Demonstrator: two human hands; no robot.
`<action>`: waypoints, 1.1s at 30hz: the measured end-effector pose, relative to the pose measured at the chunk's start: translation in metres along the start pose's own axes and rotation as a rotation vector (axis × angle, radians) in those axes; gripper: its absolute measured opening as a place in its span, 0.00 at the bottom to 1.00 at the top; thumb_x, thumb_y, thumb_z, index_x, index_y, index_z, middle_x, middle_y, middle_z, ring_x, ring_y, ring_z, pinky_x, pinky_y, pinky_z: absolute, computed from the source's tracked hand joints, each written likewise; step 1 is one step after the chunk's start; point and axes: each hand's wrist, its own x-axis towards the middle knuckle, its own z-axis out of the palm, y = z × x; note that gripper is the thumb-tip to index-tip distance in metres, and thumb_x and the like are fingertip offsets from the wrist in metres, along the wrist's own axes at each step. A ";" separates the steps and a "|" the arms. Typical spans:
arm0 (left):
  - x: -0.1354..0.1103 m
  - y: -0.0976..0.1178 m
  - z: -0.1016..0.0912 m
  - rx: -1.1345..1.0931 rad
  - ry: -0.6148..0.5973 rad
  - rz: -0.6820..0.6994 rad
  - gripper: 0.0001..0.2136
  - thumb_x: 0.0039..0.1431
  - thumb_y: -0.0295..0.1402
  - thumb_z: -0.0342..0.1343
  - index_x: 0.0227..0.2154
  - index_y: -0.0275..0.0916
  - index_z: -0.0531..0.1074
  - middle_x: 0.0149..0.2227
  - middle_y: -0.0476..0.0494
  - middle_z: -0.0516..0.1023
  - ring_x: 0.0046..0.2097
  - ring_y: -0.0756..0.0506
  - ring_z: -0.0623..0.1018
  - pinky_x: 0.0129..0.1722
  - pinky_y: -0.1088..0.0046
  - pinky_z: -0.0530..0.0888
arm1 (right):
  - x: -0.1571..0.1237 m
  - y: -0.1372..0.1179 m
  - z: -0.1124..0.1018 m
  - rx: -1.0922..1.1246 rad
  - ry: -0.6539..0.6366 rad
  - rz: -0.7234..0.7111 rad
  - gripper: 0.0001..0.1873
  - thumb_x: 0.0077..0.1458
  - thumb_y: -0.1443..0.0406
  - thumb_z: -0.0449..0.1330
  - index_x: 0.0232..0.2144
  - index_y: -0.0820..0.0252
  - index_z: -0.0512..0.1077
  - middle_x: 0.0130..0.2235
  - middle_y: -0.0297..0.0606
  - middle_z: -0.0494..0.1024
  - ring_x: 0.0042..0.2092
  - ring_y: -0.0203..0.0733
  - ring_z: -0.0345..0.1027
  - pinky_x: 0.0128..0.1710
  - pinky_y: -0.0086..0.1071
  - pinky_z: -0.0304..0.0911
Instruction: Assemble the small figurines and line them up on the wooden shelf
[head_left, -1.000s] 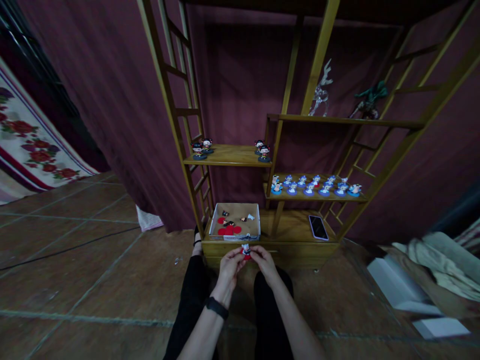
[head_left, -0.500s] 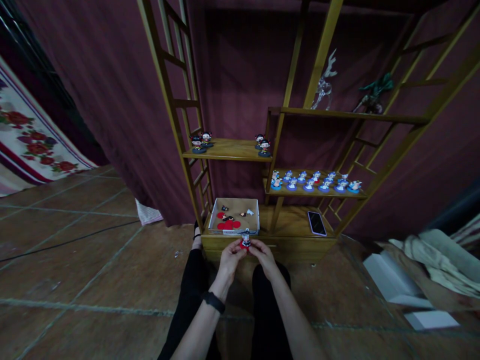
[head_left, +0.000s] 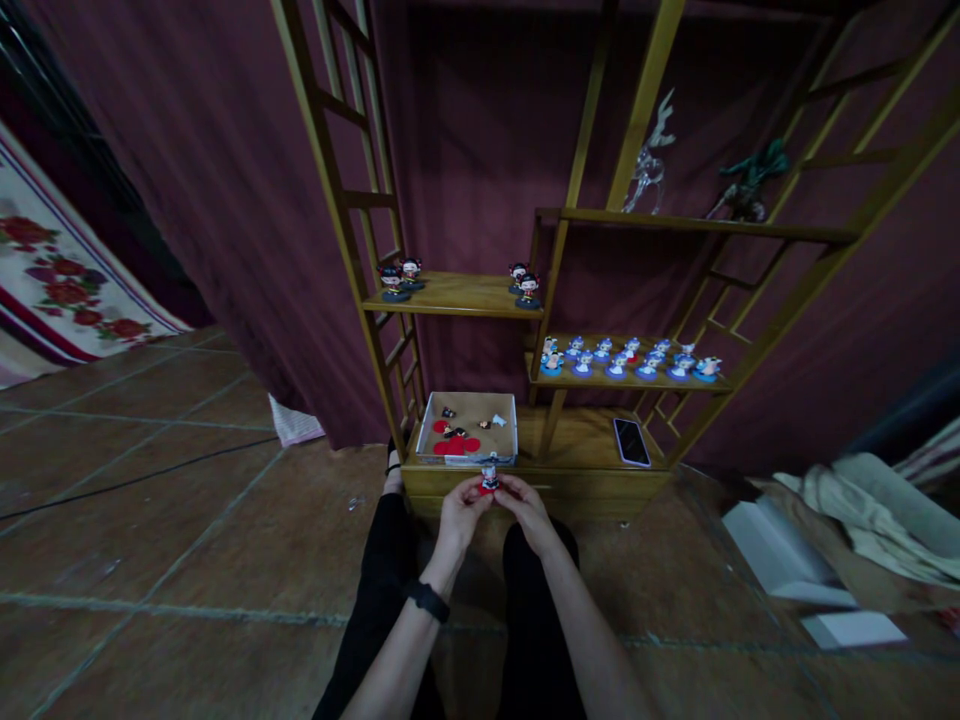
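In front of the open box (head_left: 476, 404), your left hand (head_left: 460, 516) pinches one side of the small red-based figurine (head_left: 490, 480), held upright between your hands; your right hand (head_left: 530, 513) pinches the other. Farther right lies a phone (head_left: 632, 442).

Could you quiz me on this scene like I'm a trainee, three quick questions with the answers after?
1. True or false: the left hand and right hand both hold the same figurine.
2. What lies on the bottom shelf, right of the box? A: a cup; B: a phone; C: a book.
3. Fill the gap: the round discs in the box are coloured ____.

Key: 1 true; 2 B; 3 red.
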 end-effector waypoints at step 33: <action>-0.002 0.004 -0.005 -0.289 0.032 -0.296 0.10 0.50 0.20 0.54 0.37 0.32 0.73 0.34 0.37 0.78 0.32 0.49 0.77 0.35 0.74 0.74 | -0.002 0.002 -0.004 0.019 0.009 -0.027 0.12 0.43 0.58 0.61 0.32 0.55 0.73 0.40 0.35 0.75 0.39 0.42 0.68 0.43 0.37 0.62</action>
